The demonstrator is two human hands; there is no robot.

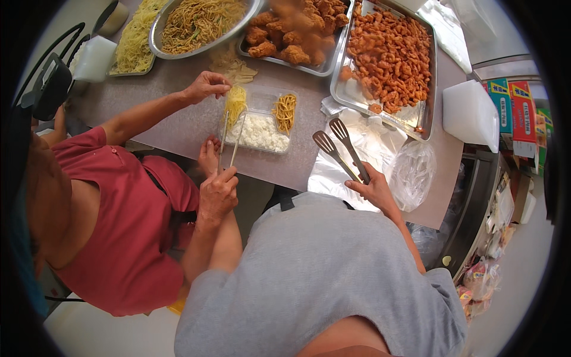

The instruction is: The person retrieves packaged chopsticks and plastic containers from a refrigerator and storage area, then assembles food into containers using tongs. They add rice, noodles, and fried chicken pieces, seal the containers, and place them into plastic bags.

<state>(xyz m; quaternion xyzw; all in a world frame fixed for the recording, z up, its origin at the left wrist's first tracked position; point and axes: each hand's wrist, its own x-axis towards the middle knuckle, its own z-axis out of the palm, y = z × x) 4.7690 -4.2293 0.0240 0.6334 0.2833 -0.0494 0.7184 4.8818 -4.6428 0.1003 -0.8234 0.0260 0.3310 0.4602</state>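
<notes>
My right hand [374, 187] grips brown slotted tongs [341, 149], their two heads apart and pointing up over a sheet of clear plastic film. Beside the left edge of a clear compartment tray [292, 145] is my left hand [208, 155], partly hidden by a co-worker's forearm; whether it touches the tray is unclear. White rice [261, 131] fills the tray's large compartment. Pale yellow noodles [236, 101] lie at its upper left and browned noodles [284, 111] at its right. A co-worker's right hand [218, 192] holds metal tongs [236, 145] reaching over the tray.
Along the back stand an oval tray of fried noodles [200, 24], a pan of fried chicken [292, 44] and a pan of small reddish fried pieces [388, 58]. The co-worker's left hand [209, 85] hovers near the tray. Stacked white containers [470, 114] stand right, near a plastic bag [412, 174].
</notes>
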